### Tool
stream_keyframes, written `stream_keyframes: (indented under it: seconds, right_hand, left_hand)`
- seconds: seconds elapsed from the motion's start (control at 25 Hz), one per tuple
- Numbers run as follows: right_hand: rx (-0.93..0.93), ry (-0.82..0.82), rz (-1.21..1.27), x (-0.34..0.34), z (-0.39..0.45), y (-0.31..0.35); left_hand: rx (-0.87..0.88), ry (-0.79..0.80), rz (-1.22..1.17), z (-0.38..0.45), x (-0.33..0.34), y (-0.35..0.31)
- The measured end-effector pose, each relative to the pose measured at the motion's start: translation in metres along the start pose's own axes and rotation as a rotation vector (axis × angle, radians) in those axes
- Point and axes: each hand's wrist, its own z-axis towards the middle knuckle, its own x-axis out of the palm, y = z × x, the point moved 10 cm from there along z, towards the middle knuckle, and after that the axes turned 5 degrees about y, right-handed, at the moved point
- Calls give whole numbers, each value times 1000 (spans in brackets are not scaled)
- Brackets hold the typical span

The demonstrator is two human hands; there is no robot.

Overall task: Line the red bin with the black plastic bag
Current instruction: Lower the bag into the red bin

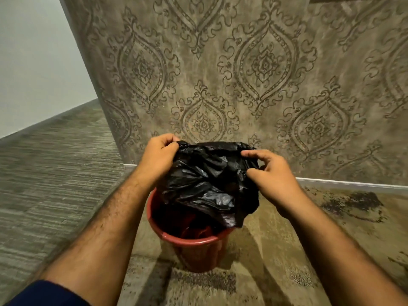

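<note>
The red bin (194, 246) stands upright on the floor below my hands, its near rim and part of its dark inside showing. A crumpled black plastic bag (209, 180) hangs above it and covers the far half of its opening; the bag's lower end dips to about rim level. My left hand (157, 155) pinches the bag's upper left edge. My right hand (271, 173) grips the upper right edge between thumb and fingers. The bag's mouth is bunched, and I cannot tell whether it is spread.
A wall with grey ornamental wallpaper (254, 69) rises right behind the bin, with a white skirting board (344, 184) at its foot. The bin stands on a patterned beige rug (298, 250). Striped grey carpet (55, 173) runs off to the left along a plain white wall (33, 62).
</note>
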Motion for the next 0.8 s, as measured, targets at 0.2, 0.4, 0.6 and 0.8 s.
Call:
stream_keyframes:
  seconds: [0.2, 0.4, 0.6, 0.8]
  right_hand:
    - [159, -95, -96, 6, 43, -58]
    - [358, -25, -14, 38, 54, -103]
    - [328, 18, -240, 50, 78, -121]
    - [268, 139, -504, 53, 104, -122]
  left_hand:
    - [-239, -207, -182, 12, -26, 87]
    - [-411, -232, -401, -2, -22, 169]
    - [-130, 72, -197, 12, -20, 149]
    - [136, 473, 495, 36, -4, 140]
